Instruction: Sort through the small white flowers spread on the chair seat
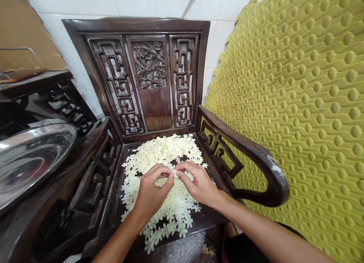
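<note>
My left hand [153, 185] and my right hand [196, 181] meet above the middle of a dark wooden chair seat. Thumb and forefinger of each are pinched together, and a small pale flower [175, 173] sits between the two sets of fingertips. Both hands seem to grip it, though the fingers cover most of it. Beneath them, many white and pale yellow flowers [167, 153] are spread over the seat, heaped thickest toward the backrest. Some flowers [153, 236] hang in a cluster over the seat's front edge.
The carved chair back [156, 107] stands against white tiles [136, 3]. At right, a curved armrest [256, 153] borders a yellow studded foam mat [307, 96]. A shiny metal tray [36, 149] lies by the left armrest. Several yellowish flowers [209, 250] are on the floor.
</note>
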The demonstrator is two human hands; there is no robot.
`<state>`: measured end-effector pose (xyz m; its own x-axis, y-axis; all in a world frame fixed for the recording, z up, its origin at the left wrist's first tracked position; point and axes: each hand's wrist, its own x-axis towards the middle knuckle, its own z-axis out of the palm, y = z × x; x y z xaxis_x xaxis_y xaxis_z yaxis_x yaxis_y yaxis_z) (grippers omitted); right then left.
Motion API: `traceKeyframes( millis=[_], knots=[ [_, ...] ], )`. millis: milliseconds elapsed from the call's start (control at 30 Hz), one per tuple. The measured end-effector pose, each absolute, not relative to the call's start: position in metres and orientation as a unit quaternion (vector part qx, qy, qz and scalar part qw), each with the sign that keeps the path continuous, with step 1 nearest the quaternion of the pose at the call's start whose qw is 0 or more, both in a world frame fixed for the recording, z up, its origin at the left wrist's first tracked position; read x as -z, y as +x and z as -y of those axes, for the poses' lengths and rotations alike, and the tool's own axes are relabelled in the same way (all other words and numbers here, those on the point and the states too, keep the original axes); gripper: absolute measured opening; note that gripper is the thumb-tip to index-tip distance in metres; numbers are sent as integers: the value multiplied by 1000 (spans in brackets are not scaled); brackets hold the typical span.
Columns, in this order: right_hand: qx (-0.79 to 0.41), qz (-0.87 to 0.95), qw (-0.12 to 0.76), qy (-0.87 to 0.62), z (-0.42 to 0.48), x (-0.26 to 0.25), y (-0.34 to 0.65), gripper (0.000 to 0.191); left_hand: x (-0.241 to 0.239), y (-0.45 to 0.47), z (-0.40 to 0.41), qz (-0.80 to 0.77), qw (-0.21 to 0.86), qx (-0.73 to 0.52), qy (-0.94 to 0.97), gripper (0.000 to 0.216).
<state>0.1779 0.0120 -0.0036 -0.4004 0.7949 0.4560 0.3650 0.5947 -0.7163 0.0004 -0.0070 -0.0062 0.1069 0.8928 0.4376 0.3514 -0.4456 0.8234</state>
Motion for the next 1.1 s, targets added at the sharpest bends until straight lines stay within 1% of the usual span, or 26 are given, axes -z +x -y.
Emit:
traceKeyframes(
  millis=[167,300,533,633,733,800,900,967,1033,1100],
  knots=[
    [-332,758,413,-380,-15,5,176,13,10,1,4,-443,358,-509,645,7],
    [-399,715,428,-383,-19,9,175,12,13,2,3,-449,401,-513,612,6],
    [-522,617,460,-367,-27,17,173,15,12,6,1,-438,420,-533,590,5],
    [-556,567,478,-376,-31,18,174,18,13,6,1,-437,427,-534,585,7],
    [-544,534,501,-409,-35,19,176,19,16,4,1,-467,412,-528,578,10],
    [-518,544,508,-422,-37,19,179,19,18,2,0,-498,378,-517,585,7],
    [-478,586,499,-423,-35,19,179,18,19,1,-2,-521,311,-498,620,17],
    [-450,617,485,-426,-31,19,178,16,17,1,-2,-507,284,-496,645,15],
    [-424,646,469,-428,-26,19,176,15,14,2,-1,-482,290,-499,659,9],
    [-409,671,453,-421,-22,17,174,14,12,3,0,-465,308,-503,660,8]
  ],
)
